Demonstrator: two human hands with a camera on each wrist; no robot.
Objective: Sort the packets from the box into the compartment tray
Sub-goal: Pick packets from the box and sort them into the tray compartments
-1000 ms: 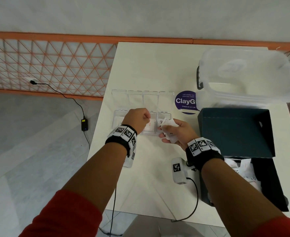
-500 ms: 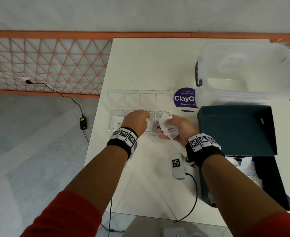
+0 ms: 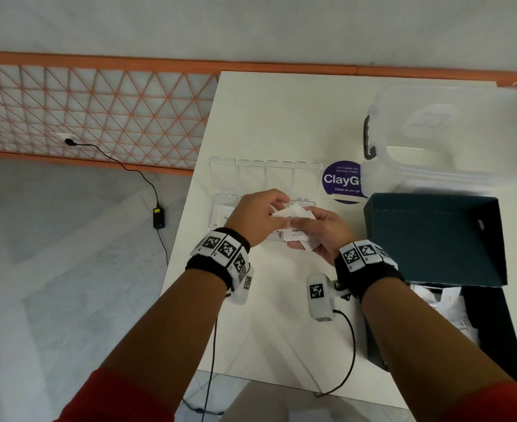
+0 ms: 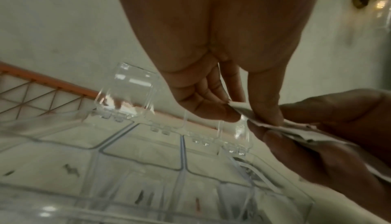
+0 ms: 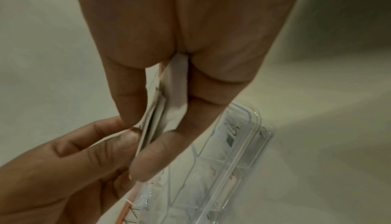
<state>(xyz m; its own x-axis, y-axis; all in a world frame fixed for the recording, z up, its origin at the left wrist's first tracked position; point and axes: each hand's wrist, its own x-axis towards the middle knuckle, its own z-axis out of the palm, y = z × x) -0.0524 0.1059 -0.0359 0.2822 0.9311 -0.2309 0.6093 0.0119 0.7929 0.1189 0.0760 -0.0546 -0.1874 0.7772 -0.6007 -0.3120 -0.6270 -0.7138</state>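
- Centrally in the head view, both hands meet above the compartment tray (image 3: 222,208), a clear plastic organiser with its lids folded open toward the top of the frame.
- The right hand (image 3: 319,231) grasps a small stack of white packets (image 3: 293,213) between thumb and fingers; in the right wrist view the stack (image 5: 157,115) sits edge-on between the thumb (image 5: 129,93) on the left and the fingers on the right.
- The left hand (image 3: 255,216) pinches the near edge of the top packet; the left wrist view shows its thumb and finger closed on the corner of the paper (image 4: 241,109) at middle right of the frame.
- Packets already lie in the tray: one shows in the leftmost compartment in the head view, and the right wrist view shows a printed packet (image 5: 231,130) in an end compartment with others, blurred, below it.
- The dark teal box (image 3: 433,239) stands open at the right of the head view, with more white packets inside (image 3: 445,300) at lower right.
- A translucent storage bin (image 3: 452,132) fills the upper right, and a round purple sticker (image 3: 342,181) lies on the white table (image 3: 281,117) between bin and tray.
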